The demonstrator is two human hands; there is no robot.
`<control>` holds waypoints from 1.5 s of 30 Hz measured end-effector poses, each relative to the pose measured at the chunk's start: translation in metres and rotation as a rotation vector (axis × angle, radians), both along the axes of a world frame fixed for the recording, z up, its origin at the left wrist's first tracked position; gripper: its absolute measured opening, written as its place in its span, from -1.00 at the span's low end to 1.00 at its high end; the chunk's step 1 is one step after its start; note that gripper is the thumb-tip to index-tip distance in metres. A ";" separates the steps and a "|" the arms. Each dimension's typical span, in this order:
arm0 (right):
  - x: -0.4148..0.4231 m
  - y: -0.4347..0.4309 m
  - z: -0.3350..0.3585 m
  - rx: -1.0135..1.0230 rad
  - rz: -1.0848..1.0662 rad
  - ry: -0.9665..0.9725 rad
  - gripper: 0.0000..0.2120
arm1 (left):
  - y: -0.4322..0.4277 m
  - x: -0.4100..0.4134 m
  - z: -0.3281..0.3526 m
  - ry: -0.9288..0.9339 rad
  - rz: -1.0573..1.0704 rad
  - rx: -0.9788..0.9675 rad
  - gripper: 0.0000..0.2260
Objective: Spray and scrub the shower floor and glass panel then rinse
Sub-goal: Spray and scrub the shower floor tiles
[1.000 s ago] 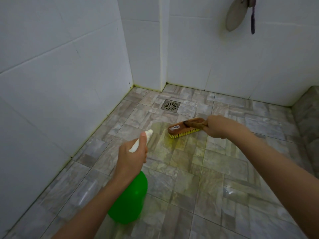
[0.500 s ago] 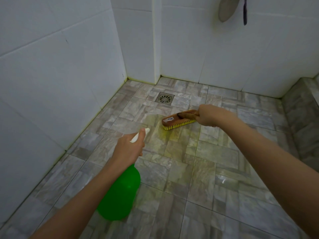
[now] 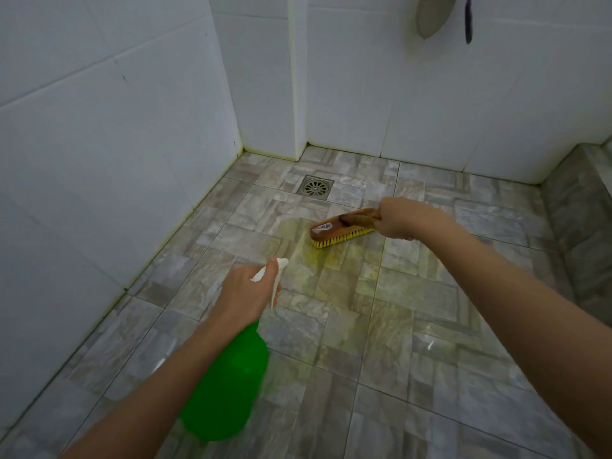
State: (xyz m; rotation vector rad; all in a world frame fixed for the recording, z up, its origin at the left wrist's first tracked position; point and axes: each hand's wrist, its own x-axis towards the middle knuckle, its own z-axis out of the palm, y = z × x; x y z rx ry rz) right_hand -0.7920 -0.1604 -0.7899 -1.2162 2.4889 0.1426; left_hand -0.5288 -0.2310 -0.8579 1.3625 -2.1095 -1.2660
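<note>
The brush (image 3: pixel 341 228) has a brown wood back and yellow bristles (image 3: pixel 344 239). A small white sticker (image 3: pixel 323 226) sits on its back near the tip. It lies near the middle of the view, a bit to the right, with the bristles down on the floor (image 3: pixel 414 326). Its long way runs nearly flat across the view. The handle (image 3: pixel 362 217) is at the 3 o'clock end and the tip points to about 8 o'clock. The right hand (image 3: pixel 402 218) is curled tight round the handle.

The bottle (image 3: pixel 228 385) is bright green and round, with a white top (image 3: pixel 281 264). It is at 7 o'clock from the brush, up off the floor, and its body looks a bit blurry. Its long way goes from the fat end at 7 o'clock to the white top at 1 o'clock, so the top points toward the brush. The left hand (image 3: pixel 246 293) grips the neck and the white top. The two hands are well apart, each one holding its own thing.

The floor is grey stone-look tile. A wet yellow-green patch (image 3: pixel 318 260) lies on it between the white top and the brush. A metal drain (image 3: pixel 315 186) is at 11 o'clock from the brush, near the corner. White tile walls (image 3: pixel 99 144) stand to the left and at the back. A grey ledge (image 3: pixel 583 226) runs along the right side. High at 1 o'clock a grey round thing (image 3: pixel 432 14) and a dark strap (image 3: pixel 468 18) hang on the back wall.
</note>
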 end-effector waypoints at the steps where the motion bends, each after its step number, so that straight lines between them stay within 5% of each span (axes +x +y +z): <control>1: 0.000 0.000 0.000 0.000 0.002 -0.002 -0.69 | 0.001 -0.001 0.000 0.000 0.037 0.009 -0.47; 10: -0.003 -0.003 -0.002 0.005 0.007 -0.012 -0.76 | -0.002 0.001 0.005 -0.095 -0.017 -0.129 -0.40; 14: -0.004 -0.005 -0.003 0.007 0.009 -0.020 -0.83 | 0.004 -0.002 0.006 -0.012 0.045 -0.024 -0.46; 19: -0.005 -0.005 -0.003 0.009 0.017 -0.010 -0.78 | 0.003 -0.003 0.014 -0.068 -0.030 -0.173 -0.40; 36: 0.000 -0.004 0.001 0.021 0.024 -0.011 -0.67 | 0.007 -0.008 0.022 0.074 0.034 0.083 -0.50; 45: 0.004 -0.002 0.001 0.032 0.030 0.025 -0.78 | 0.007 -0.003 0.019 0.079 0.034 0.035 -0.47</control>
